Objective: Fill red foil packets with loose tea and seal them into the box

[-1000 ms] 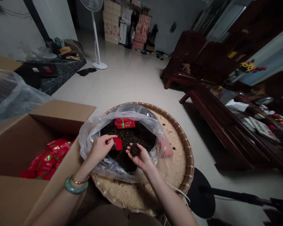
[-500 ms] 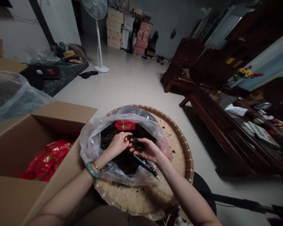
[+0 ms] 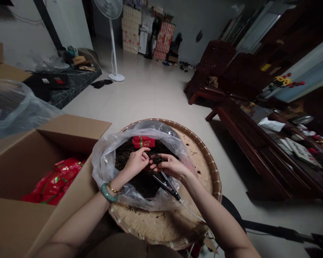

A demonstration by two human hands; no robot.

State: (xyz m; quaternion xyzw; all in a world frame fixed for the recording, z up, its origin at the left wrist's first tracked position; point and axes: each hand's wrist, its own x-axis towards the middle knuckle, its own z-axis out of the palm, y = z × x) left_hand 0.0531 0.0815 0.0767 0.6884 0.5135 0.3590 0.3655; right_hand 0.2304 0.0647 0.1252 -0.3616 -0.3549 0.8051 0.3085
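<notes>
Cupped in my right hand (image 3: 174, 167) is a clump of dark dried tea leaves (image 3: 159, 158). My left hand (image 3: 136, 163) is beside it, index finger stretched and the others curled in; whether anything is in those fingers is hidden. Both hands are over a clear plastic bag (image 3: 103, 157) with dark loose leaves (image 3: 121, 154) inside. On the leaves at the bag's far side lie red packets (image 3: 143, 142) with a green stripe. Below my right hand rests a black two-armed corded tool (image 3: 168, 187), like a hair straightener, its arms spread.
The bag sits on a round woven bamboo tray (image 3: 161, 229) with scattered leaf bits. At left stands an open cardboard box (image 3: 78, 125) holding red packets (image 3: 55, 181). A dark wooden table (image 3: 247, 143) is on the right; a white standing fan (image 3: 112, 50) is farther back.
My left hand has drawn slightly away from the leaf clump. My right hand has turned a little, its thumb now lower and its fingers more around the leaves. More of the black tool shows.
</notes>
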